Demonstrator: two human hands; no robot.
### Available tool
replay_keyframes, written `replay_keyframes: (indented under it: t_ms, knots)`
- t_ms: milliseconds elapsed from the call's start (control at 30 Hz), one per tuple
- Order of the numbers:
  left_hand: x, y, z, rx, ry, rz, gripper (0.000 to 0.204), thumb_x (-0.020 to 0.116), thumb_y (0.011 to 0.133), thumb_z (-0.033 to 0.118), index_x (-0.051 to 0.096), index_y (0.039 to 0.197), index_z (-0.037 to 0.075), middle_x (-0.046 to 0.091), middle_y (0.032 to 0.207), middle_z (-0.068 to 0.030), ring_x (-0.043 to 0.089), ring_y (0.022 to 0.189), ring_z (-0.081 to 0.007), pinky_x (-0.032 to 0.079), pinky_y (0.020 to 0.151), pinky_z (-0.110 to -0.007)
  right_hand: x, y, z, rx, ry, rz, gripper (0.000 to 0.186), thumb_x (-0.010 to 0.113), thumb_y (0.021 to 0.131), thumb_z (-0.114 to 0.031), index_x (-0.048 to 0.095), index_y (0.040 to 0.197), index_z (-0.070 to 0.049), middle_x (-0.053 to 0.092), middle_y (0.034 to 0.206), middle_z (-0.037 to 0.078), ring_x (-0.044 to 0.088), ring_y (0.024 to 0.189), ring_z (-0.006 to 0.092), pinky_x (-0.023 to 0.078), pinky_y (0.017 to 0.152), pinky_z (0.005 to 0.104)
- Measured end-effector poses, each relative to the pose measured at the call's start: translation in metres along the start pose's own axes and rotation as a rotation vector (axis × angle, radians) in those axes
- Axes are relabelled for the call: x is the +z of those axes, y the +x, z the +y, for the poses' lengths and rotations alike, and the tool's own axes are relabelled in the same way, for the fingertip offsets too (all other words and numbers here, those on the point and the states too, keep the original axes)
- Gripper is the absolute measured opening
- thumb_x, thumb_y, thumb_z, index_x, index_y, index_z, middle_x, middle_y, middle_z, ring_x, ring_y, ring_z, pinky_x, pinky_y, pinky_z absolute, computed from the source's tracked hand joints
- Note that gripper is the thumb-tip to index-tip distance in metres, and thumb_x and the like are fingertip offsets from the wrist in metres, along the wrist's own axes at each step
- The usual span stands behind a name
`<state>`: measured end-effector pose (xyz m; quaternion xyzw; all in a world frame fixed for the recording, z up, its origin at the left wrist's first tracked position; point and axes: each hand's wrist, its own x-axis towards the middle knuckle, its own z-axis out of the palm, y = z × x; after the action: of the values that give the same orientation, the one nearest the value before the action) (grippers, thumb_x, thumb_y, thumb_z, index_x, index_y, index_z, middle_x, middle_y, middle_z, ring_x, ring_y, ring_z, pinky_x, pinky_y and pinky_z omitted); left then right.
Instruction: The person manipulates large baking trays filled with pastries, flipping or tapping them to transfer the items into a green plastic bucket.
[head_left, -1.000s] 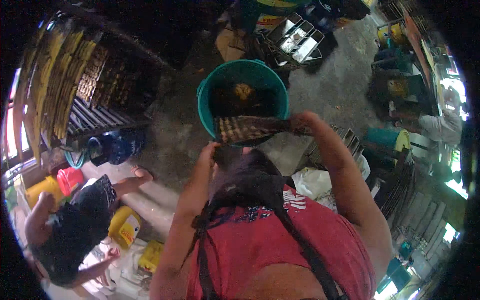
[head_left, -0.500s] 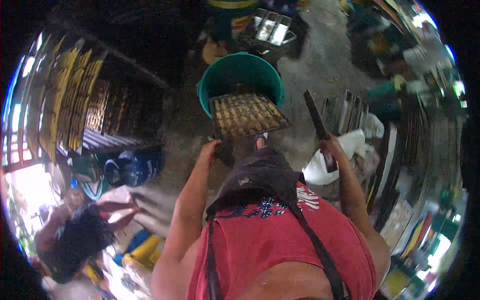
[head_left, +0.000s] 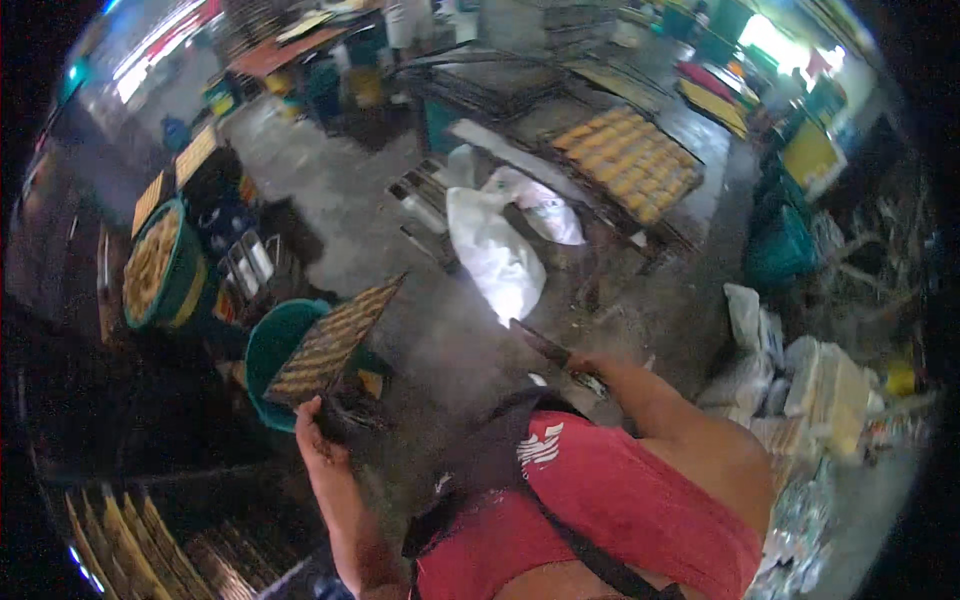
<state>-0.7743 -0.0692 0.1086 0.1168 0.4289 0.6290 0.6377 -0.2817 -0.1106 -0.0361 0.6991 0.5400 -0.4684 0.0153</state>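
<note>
A rectangular tray [head_left: 335,340] with rows of browned pieces tilts steeply at the rim of a teal bucket [head_left: 260,355], hiding part of the bucket's inside. My left hand [head_left: 320,435] is closed on the tray's near corner, beside a dark bundle [head_left: 355,410] that is too blurred to name. Out to the right, my right hand [head_left: 590,368] grips a long, dark, flat tool [head_left: 540,345], whose far tip points toward a white sack [head_left: 490,245] lying on the floor.
A large tub [head_left: 155,270] of golden pieces stands at left. Another laden tray [head_left: 625,160] rests on dark racks beyond the sacks. Upright trays [head_left: 125,530] line the lower left; pale bundles [head_left: 820,390] are piled at right. Tables and people appear in the blurred background.
The view has swung right, bringing more of the room into sight. The held tray has gone from over the bucket's middle to a steep tilt. The co-worker at left has left the view.
</note>
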Motion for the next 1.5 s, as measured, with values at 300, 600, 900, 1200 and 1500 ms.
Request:
replay_keyframes:
  t_ms: [300,600,900,1200,1500]
  knots:
    - [0.233,-0.043,0.001,0.009,0.154,-0.331,0.023,0.051,0.077,0.016,0.056,0.095,0.002,0.059,0.095,-0.0090,0.055,0.089,-0.0231,0.043,0.083,-0.035,0.047,-0.092,0.253,0.219,0.379,0.036,0.029,0.058,0.075,-0.021,0.058,0.096,0.000,0.062,0.085,0.013,0.058,0.070,0.0255,0.047,0.060,0.0377]
    - [0.554,-0.048,-0.130,0.127,0.381,-0.750,0.014,0.054,0.076,0.014,0.057,0.081,0.001,0.061,0.083,-0.0106,0.058,0.070,-0.0243,0.048,0.067,-0.038,0.042,-0.187,0.470,0.373,0.975,0.049,0.032,0.057,0.075,-0.020,0.056,0.101,-0.001,0.062,0.086,0.012,0.058,0.071,0.0259,0.047,0.060,0.0385]
    - [0.774,0.116,-0.373,-0.011,0.242,-0.584,0.023,0.048,0.080,0.022,0.058,0.090,0.004,0.061,0.085,-0.0101,0.061,0.071,-0.0286,0.049,0.060,-0.043,0.020,-0.210,0.569,0.507,1.290,0.229,0.035,0.056,0.076,-0.020,0.053,0.106,-0.003,0.061,0.087,0.012,0.058,0.072,0.0263,0.047,0.059,0.0394]
    - [0.866,0.152,-0.533,1.221,1.703,-0.635,0.022,0.046,0.084,0.017,0.057,0.102,0.011,0.062,0.088,-0.0155,0.062,0.076,-0.0313,0.049,0.063,-0.041,-0.071,-0.200,0.633,0.622,1.449,0.350,0.039,0.055,0.076,-0.019,0.050,0.111,-0.004,0.061,0.088,0.012,0.058,0.074,0.0268,0.048,0.058,0.0402]
    - [0.943,0.097,-0.448,-0.077,0.471,-0.644,0.021,0.053,0.078,0.022,0.059,0.081,0.002,0.063,0.078,-0.0109,0.061,0.072,-0.0265,0.050,0.072,-0.040,-0.215,-0.134,0.754,0.592,1.446,0.166,0.043,0.055,0.077,-0.019,0.048,0.116,-0.005,0.060,0.089,0.011,0.058,0.075,0.0272,0.048,0.057,0.0411]
